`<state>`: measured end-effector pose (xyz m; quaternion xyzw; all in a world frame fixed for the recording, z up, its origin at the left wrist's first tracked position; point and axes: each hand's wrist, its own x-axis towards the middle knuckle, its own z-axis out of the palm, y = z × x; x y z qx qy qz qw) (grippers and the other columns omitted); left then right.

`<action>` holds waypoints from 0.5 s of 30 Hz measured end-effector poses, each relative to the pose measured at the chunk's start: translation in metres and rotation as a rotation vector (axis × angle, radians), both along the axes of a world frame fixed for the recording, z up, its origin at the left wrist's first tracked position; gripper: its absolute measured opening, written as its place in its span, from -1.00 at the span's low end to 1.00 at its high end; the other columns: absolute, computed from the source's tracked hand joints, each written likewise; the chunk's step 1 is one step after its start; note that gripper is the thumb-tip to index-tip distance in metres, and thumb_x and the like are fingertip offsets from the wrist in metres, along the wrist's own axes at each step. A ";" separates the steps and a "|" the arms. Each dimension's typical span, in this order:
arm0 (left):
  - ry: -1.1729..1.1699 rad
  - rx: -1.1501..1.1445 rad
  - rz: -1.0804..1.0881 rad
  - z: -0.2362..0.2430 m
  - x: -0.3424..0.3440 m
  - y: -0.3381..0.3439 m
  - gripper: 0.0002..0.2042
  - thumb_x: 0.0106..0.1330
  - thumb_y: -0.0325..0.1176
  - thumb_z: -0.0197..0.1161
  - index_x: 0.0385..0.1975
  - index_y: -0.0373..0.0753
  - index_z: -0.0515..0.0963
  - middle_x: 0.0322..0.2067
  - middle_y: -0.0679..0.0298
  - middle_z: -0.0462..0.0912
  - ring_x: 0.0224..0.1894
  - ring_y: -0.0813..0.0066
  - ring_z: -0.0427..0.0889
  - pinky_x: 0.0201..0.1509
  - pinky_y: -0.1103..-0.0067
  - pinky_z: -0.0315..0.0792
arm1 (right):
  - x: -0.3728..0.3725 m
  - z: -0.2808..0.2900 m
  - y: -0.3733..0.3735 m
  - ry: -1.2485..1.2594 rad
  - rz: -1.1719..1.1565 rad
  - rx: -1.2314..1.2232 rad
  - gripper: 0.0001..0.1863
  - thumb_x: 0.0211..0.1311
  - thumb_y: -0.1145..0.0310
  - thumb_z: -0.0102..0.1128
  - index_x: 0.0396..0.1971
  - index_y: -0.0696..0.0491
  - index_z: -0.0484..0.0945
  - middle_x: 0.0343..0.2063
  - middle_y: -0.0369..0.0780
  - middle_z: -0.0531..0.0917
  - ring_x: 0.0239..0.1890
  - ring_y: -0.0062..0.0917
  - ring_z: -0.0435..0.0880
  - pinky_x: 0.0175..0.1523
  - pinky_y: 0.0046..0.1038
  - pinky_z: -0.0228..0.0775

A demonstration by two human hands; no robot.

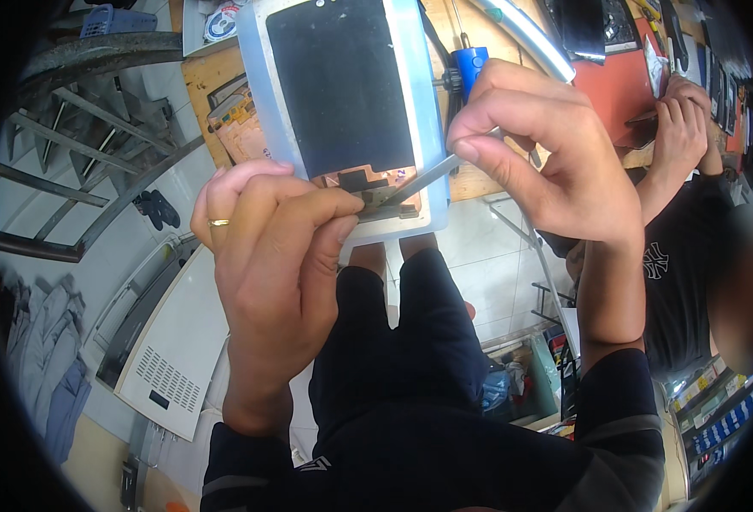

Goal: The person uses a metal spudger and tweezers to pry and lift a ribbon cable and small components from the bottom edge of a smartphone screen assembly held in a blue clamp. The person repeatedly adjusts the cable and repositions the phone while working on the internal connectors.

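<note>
A dark rectangular screen panel (342,85) lies on a white plate with a pale blue border (434,111). At its near end a copper-coloured strip with black patches (376,177) is exposed. My right hand (555,154) grips a slim, tapering metal tool (432,181), its tip angled down to the left onto this strip. My left hand (278,256), with a ring on one finger, is closed in a pinch at the panel's near left corner. Its fingertips sit close to the tool's tip, and whatever they pinch is too hidden to name.
Behind my right hand stands a blue screwdriver-like tool (468,68). Copper-coloured parts (235,124) lie left of the plate on the wooden table. A co-worker's hands (679,124) are over a red mat (619,94) at the right. A metal stool frame (78,171) is at the left.
</note>
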<state>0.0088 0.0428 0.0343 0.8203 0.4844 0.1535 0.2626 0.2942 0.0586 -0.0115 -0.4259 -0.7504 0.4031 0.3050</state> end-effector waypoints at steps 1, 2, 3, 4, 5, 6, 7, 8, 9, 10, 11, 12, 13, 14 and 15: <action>0.000 -0.002 0.000 0.000 0.000 0.000 -0.93 0.46 -0.39 0.44 -0.20 -0.23 0.74 -0.25 0.22 0.69 0.11 0.11 0.60 0.30 0.25 0.30 | 0.000 0.000 0.000 0.002 0.001 0.006 -0.95 0.40 0.57 0.43 -0.22 0.23 0.74 -0.32 -0.10 0.70 -0.27 -0.32 0.70 -0.17 -0.37 0.46; 0.000 -0.005 -0.001 0.000 0.000 0.000 -0.93 0.46 -0.39 0.44 -0.20 -0.23 0.74 -0.25 0.22 0.69 0.11 0.11 0.60 0.31 0.25 0.30 | -0.001 0.000 0.000 -0.001 0.003 0.007 -0.95 0.40 0.57 0.43 -0.22 0.23 0.74 -0.32 -0.10 0.70 -0.27 -0.32 0.70 -0.17 -0.37 0.46; 0.002 -0.003 -0.002 0.000 0.000 0.000 -0.93 0.46 -0.39 0.44 -0.20 -0.23 0.74 -0.25 0.22 0.69 0.11 0.11 0.60 0.31 0.24 0.30 | -0.001 0.000 0.000 0.002 0.003 0.011 -0.95 0.40 0.57 0.43 -0.22 0.23 0.74 -0.32 -0.10 0.70 -0.27 -0.32 0.70 -0.17 -0.38 0.46; 0.004 -0.001 -0.002 0.001 0.000 0.000 -0.93 0.46 -0.39 0.44 -0.20 -0.23 0.74 -0.25 0.22 0.69 0.11 0.11 0.60 0.31 0.24 0.30 | -0.002 0.000 0.000 0.005 0.002 0.014 -0.95 0.40 0.58 0.43 -0.22 0.24 0.74 -0.32 -0.11 0.70 -0.27 -0.32 0.71 -0.17 -0.38 0.46; 0.006 0.001 -0.003 0.001 0.000 0.000 -0.93 0.46 -0.39 0.44 -0.20 -0.23 0.74 -0.25 0.22 0.69 0.11 0.11 0.60 0.31 0.24 0.29 | -0.002 0.000 0.001 0.005 0.001 0.009 -0.95 0.40 0.58 0.42 -0.22 0.24 0.74 -0.32 -0.11 0.70 -0.27 -0.32 0.71 -0.17 -0.38 0.46; 0.003 -0.003 -0.001 0.001 0.000 0.000 -0.93 0.47 -0.39 0.43 -0.20 -0.23 0.74 -0.25 0.22 0.69 0.11 0.11 0.60 0.31 0.24 0.30 | -0.003 0.000 0.001 0.006 -0.001 0.003 -0.95 0.40 0.58 0.42 -0.22 0.24 0.74 -0.32 -0.11 0.71 -0.27 -0.32 0.71 -0.17 -0.39 0.46; 0.000 -0.007 0.001 0.000 0.000 0.000 -0.93 0.47 -0.39 0.43 -0.20 -0.23 0.74 -0.25 0.22 0.69 0.11 0.11 0.60 0.31 0.24 0.30 | -0.003 0.000 0.001 0.014 0.002 0.004 -0.95 0.40 0.58 0.42 -0.22 0.24 0.74 -0.31 -0.11 0.71 -0.27 -0.32 0.71 -0.17 -0.40 0.46; -0.003 -0.011 0.003 0.000 0.000 0.000 -0.93 0.48 -0.39 0.43 -0.20 -0.24 0.75 -0.24 0.22 0.69 0.11 0.11 0.60 0.30 0.24 0.30 | -0.004 0.000 0.001 0.009 -0.003 -0.004 -0.95 0.40 0.58 0.42 -0.22 0.24 0.73 -0.31 -0.11 0.71 -0.27 -0.33 0.71 -0.17 -0.40 0.46; -0.009 0.005 0.000 -0.003 -0.001 0.003 -0.93 0.48 -0.39 0.42 -0.19 -0.24 0.75 -0.24 0.22 0.70 0.11 0.11 0.60 0.30 0.24 0.31 | -0.005 -0.002 0.004 0.004 -0.005 0.007 -0.95 0.40 0.59 0.42 -0.23 0.24 0.73 -0.31 -0.11 0.71 -0.28 -0.33 0.71 -0.18 -0.40 0.46; -0.007 0.008 0.000 -0.004 -0.001 0.004 -0.93 0.49 -0.40 0.41 -0.19 -0.24 0.75 -0.24 0.22 0.70 0.10 0.11 0.61 0.30 0.24 0.31 | -0.005 -0.002 0.004 0.003 -0.009 -0.003 -0.96 0.40 0.59 0.42 -0.23 0.24 0.73 -0.31 -0.11 0.71 -0.28 -0.33 0.71 -0.18 -0.41 0.46; -0.006 0.011 -0.001 -0.004 -0.001 0.004 -0.93 0.49 -0.40 0.40 -0.18 -0.24 0.75 -0.24 0.21 0.71 0.10 0.12 0.61 0.29 0.24 0.32 | -0.006 -0.003 0.005 0.009 -0.006 0.008 -0.96 0.40 0.59 0.42 -0.23 0.24 0.73 -0.31 -0.11 0.70 -0.28 -0.34 0.70 -0.18 -0.41 0.45; -0.016 0.012 -0.001 -0.004 -0.002 0.004 -0.93 0.47 -0.41 0.42 -0.17 -0.22 0.76 -0.24 0.24 0.70 0.08 0.13 0.61 0.31 0.24 0.30 | -0.007 -0.003 0.005 0.010 -0.008 0.012 -0.96 0.40 0.59 0.42 -0.23 0.24 0.73 -0.32 -0.12 0.70 -0.29 -0.34 0.70 -0.18 -0.40 0.45; -0.026 0.013 -0.001 -0.005 -0.002 0.005 -0.93 0.44 -0.42 0.43 -0.16 -0.20 0.76 -0.24 0.27 0.68 0.05 0.14 0.62 0.33 0.23 0.27 | -0.008 -0.003 0.005 0.011 -0.009 0.016 -0.96 0.40 0.59 0.42 -0.23 0.24 0.73 -0.32 -0.12 0.70 -0.29 -0.34 0.70 -0.19 -0.40 0.45; -0.037 0.014 0.000 -0.005 -0.002 0.005 -0.91 0.41 -0.43 0.45 -0.14 -0.18 0.76 -0.24 0.30 0.67 0.03 0.15 0.62 0.35 0.23 0.25 | -0.009 -0.003 0.005 0.013 -0.011 0.016 -0.96 0.40 0.59 0.42 -0.23 0.24 0.73 -0.32 -0.12 0.70 -0.29 -0.34 0.70 -0.19 -0.40 0.45; -0.036 0.012 -0.002 -0.005 -0.002 0.005 -0.90 0.41 -0.43 0.44 -0.14 -0.18 0.76 -0.25 0.30 0.67 0.02 0.16 0.63 0.34 0.23 0.25 | -0.009 -0.003 0.005 0.014 -0.012 0.016 -0.96 0.40 0.59 0.42 -0.23 0.24 0.73 -0.32 -0.12 0.70 -0.29 -0.35 0.69 -0.19 -0.40 0.44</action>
